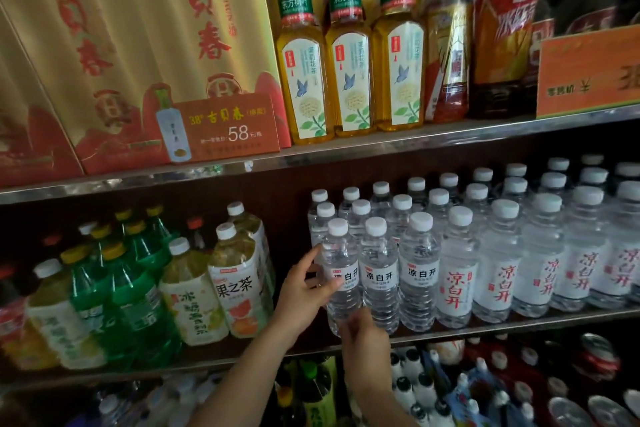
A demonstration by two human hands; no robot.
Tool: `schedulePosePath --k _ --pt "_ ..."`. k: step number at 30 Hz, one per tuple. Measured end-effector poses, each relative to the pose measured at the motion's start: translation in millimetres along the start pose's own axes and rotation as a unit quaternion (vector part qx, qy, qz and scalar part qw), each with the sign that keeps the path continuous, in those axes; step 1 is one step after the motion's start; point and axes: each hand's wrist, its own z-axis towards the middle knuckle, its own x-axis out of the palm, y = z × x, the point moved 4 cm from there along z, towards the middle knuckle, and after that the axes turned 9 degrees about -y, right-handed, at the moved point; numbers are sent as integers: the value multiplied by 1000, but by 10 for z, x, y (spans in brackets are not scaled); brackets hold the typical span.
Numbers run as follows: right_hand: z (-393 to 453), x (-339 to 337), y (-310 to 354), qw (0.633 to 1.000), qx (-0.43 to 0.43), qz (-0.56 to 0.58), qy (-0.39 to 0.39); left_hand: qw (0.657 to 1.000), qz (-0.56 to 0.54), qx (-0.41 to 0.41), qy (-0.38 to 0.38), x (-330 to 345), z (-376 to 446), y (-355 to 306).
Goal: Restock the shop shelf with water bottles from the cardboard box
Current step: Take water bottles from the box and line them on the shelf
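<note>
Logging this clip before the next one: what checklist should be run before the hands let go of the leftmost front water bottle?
1. Clear plastic white-capped water bottle upright: ok.
2. Its base fully on the metal shelf edge: cannot tell, right hand covers it.
3. Left hand grips its side: ok.
4. Black-lettered label faces front: ok.
5. Aligned with neighbouring black-label bottle: ok.
6. Cardboard box in reach: cannot tell, out of view.

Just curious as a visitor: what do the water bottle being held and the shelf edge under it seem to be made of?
Water bottle: looks like clear, thin plastic, ribbed, see-through, with a white cap and a glossy paper or film label. Both the left hand and right hand are on it.
Shelf edge: probably polished metal trim, grey and reflective.
</note>
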Motion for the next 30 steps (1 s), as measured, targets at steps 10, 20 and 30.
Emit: schedulePosePath --k 10,20,30 --pt "-81 -49 75 1000 30 3 1 998 50 -48 2 -182 -198 25" --pt "-522 38 552 988 -54 -29 140 985 151 -74 -36 -1168 -921 82" --pt "-2112 436 1119 908 -172 -111 366 954 135 -211 -166 -2659 -2783 619"
